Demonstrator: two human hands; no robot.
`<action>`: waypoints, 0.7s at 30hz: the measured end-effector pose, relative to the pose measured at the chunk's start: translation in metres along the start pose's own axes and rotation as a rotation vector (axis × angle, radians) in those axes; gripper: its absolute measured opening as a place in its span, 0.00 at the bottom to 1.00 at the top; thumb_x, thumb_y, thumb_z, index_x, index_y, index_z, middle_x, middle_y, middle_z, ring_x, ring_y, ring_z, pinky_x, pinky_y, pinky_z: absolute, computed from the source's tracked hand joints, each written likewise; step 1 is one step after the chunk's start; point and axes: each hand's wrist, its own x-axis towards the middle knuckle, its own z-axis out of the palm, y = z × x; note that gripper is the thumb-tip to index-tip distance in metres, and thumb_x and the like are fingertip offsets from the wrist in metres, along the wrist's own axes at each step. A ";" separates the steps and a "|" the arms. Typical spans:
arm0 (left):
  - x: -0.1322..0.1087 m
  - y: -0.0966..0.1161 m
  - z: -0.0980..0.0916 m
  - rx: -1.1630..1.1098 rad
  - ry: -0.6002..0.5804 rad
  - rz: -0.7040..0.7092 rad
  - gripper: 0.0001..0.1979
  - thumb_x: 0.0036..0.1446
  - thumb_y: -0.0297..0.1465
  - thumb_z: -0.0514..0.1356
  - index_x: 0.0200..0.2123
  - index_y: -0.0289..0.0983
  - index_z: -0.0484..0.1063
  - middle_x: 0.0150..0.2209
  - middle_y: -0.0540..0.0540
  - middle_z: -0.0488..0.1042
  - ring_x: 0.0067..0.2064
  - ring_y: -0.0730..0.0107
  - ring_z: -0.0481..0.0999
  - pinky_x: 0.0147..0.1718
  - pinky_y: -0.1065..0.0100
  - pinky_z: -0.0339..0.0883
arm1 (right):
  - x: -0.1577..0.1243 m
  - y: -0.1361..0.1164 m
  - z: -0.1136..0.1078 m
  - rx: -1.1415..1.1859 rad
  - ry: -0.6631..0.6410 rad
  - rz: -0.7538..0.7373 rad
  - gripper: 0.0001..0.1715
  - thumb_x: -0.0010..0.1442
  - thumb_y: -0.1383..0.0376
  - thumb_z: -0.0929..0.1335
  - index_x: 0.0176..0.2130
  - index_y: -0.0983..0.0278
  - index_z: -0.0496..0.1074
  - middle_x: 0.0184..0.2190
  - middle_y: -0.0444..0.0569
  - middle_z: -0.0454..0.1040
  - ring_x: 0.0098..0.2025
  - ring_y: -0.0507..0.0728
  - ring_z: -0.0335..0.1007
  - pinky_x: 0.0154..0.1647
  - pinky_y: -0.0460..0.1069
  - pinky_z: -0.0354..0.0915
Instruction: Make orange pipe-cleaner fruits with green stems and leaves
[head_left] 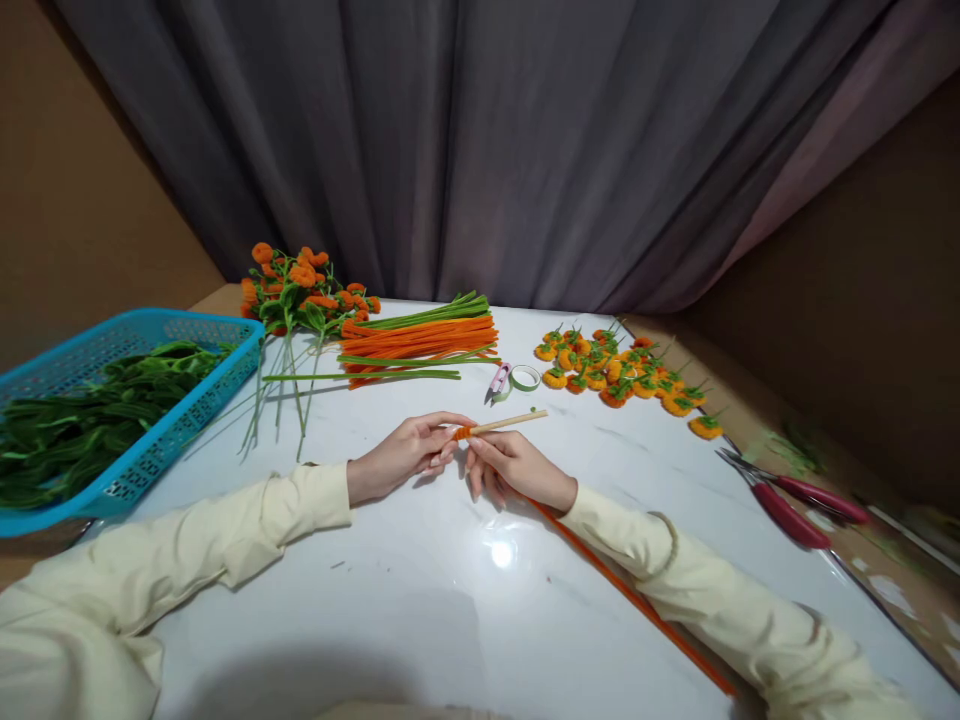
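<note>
Near the middle of the white table, a thin wooden stick (514,422) points to the right, with an orange fuzzy stem (463,433) coiled round its left end. My left hand (409,452) pinches that coiled end. From the right, my right hand (517,465) holds the stick just beside the coil, its thumb and index finger together. A long orange stem (637,600) runs from under my right wrist along the forearm to the lower right. Behind my hands lie bundled orange stems (420,340) and green stems (442,312).
A blue basket (154,430) of green leaves stands left. Orange flowers (304,275) lie back left, yellow-orange flower heads (615,370) back right. Small pink snips (498,382) and green tape (524,378) sit beyond my hands; red-handled pliers (791,510) are at the right edge.
</note>
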 end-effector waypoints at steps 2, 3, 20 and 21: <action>-0.001 -0.002 0.001 0.081 0.051 0.032 0.18 0.55 0.38 0.59 0.45 0.33 0.68 0.21 0.56 0.59 0.19 0.81 0.55 0.17 0.76 0.49 | -0.001 0.001 0.003 -0.023 0.046 -0.006 0.21 0.61 0.52 0.59 0.28 0.66 0.62 0.15 0.42 0.70 0.08 0.45 0.55 0.05 0.39 0.44; -0.002 -0.003 0.002 0.143 0.074 0.052 0.18 0.56 0.39 0.58 0.45 0.33 0.68 0.21 0.56 0.59 0.19 0.81 0.55 0.17 0.76 0.49 | -0.001 0.001 0.004 -0.033 0.058 -0.005 0.21 0.61 0.52 0.59 0.27 0.66 0.62 0.14 0.41 0.69 0.07 0.45 0.53 0.06 0.40 0.44; -0.007 -0.010 -0.005 1.205 0.080 0.753 0.14 0.64 0.30 0.49 0.46 0.33 0.70 0.42 0.41 0.77 0.41 0.68 0.77 0.40 0.70 0.70 | -0.003 -0.002 0.004 -0.054 -0.014 0.008 0.21 0.63 0.58 0.58 0.24 0.66 0.63 0.10 0.42 0.66 0.11 0.46 0.57 0.15 0.41 0.50; -0.007 -0.010 -0.005 1.251 0.067 0.776 0.14 0.64 0.30 0.48 0.47 0.32 0.69 0.41 0.41 0.77 0.40 0.67 0.77 0.40 0.69 0.70 | -0.002 -0.002 0.004 -0.051 -0.013 0.015 0.21 0.63 0.58 0.58 0.24 0.66 0.63 0.10 0.41 0.66 0.11 0.46 0.56 0.14 0.41 0.50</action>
